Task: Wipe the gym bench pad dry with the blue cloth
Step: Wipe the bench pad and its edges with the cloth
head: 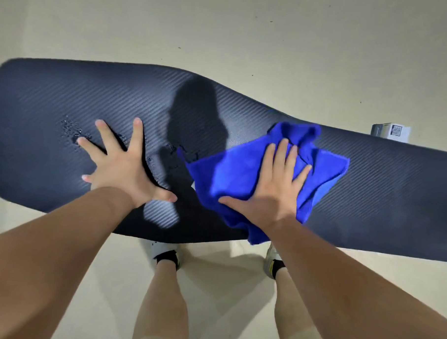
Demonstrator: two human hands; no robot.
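Blue cloth (242, 180), judged soft and light, lies bunched on the gym bench pad (41, 105) under the flat right hand (270, 189). The left hand (122, 165), fingers spread, braces the pad. Water droplets (73, 133) remain at 9 o'clock of the cloth. Drive the cloth by palm pressure; the wet pad is probably slick.

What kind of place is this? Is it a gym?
Probably a gym or workout room: a long black padded bench pad, wet with water droplets, a blue cloth for wiping it, and a plain pale floor. Nothing else confirms it.
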